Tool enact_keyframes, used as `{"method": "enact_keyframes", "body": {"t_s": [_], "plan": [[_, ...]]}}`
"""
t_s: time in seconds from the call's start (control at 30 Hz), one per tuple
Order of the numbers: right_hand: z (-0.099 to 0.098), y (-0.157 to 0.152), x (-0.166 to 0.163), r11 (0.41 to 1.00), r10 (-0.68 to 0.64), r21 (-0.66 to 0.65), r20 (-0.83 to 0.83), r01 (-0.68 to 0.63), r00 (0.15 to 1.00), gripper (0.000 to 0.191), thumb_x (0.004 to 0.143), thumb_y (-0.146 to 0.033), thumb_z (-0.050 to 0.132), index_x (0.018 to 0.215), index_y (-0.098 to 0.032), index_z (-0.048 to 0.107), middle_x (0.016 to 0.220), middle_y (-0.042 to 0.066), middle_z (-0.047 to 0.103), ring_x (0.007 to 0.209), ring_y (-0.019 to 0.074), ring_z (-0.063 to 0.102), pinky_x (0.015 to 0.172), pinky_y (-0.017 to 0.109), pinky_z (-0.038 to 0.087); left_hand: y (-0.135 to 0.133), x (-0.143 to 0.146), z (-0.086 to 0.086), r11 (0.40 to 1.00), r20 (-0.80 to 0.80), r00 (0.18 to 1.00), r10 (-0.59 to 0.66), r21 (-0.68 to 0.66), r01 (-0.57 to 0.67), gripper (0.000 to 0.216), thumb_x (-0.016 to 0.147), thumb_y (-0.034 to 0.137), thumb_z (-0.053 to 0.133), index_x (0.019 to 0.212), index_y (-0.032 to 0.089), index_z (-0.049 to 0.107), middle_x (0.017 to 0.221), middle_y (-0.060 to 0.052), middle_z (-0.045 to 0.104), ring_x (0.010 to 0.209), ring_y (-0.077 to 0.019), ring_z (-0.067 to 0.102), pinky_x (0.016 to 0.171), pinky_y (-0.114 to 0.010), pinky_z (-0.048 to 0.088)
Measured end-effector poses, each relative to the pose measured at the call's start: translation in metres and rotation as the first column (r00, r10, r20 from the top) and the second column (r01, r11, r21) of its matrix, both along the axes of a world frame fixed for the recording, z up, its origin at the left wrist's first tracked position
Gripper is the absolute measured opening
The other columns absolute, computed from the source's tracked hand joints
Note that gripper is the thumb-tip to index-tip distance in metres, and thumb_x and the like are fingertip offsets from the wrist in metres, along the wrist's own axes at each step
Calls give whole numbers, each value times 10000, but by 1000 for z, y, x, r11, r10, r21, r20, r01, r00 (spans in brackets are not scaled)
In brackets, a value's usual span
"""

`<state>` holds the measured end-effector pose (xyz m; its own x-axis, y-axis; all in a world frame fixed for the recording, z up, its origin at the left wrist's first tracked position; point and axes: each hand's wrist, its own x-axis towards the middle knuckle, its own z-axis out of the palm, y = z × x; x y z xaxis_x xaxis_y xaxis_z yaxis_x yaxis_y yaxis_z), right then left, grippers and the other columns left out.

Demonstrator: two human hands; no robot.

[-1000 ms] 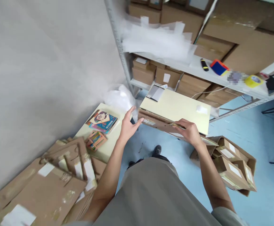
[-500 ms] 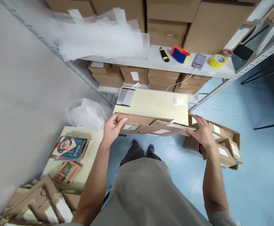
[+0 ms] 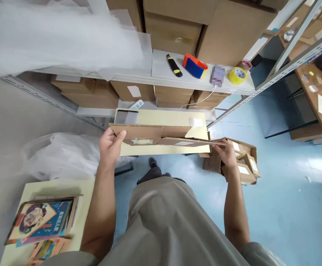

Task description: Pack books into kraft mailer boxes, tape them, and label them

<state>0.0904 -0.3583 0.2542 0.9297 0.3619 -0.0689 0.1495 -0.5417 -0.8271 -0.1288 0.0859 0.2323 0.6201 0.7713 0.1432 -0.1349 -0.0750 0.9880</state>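
Note:
A flattened brown cardboard box [image 3: 155,135] is held level between both hands above a pale yellow tabletop [image 3: 163,118]. My left hand [image 3: 109,147] is closed on its left end, thumb on top. At the right end, my right hand [image 3: 225,152] grips the edge with its fingers. White labels show on the near face of the cardboard.
A grey metal shelf [image 3: 177,75] ahead carries a black-and-yellow cutter [image 3: 173,65], a red-and-blue tape dispenser [image 3: 194,65], a yellow tape roll [image 3: 237,75] and clear plastic sheets [image 3: 61,40]. An open carton of small boxes [image 3: 240,162] sits on the blue floor at right. Colourful books [image 3: 39,220] lie on a low table at left.
My left hand went from open beside the cardboard to gripping its left end. Both hands have lifted the flattened box clear of the tabletop, and the view turned right toward the shelf.

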Motion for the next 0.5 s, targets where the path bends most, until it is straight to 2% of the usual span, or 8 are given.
{"method": "enact_keyframes", "body": {"t_s": [0.1,0.17,0.33,0.5], "plan": [[11,23,10,999,-38,-7,54,38,998,406,911,-582,815,1108,-227,814,1182,129,856,1055,319,820,966,480,682,20,22,-11,1000,-11,1000,-11,-2,11,481,923,652,811,1161,242,733,1176,-89,814,1215,-290,764,1117,-457,622],[10,36,16,998,-67,-7,77,68,995,400,900,-574,817,1101,-228,819,1187,128,859,1054,319,823,978,488,685,31,33,-21,1000,-25,1000,-15,-17,14,531,914,684,798,1166,225,714,1172,-97,808,1212,-292,764,1118,-449,611],[-9,63,25,993,-112,-25,84,115,990,429,884,-598,822,1091,-222,815,1190,146,858,1060,331,827,1007,525,682,49,47,-46,996,-95,995,-42,-78,35,589,887,723,796,1202,236,696,1290,-132,789,1275,-316,745,1172,-478,568],[-19,80,29,994,-100,-31,57,102,993,468,888,-639,816,1086,-216,791,1203,158,842,1132,342,806,1041,552,665,56,50,-51,994,-169,984,-63,-94,47,605,930,765,732,1227,239,705,1331,-135,776,1353,-323,703,1214,-482,538]]}}
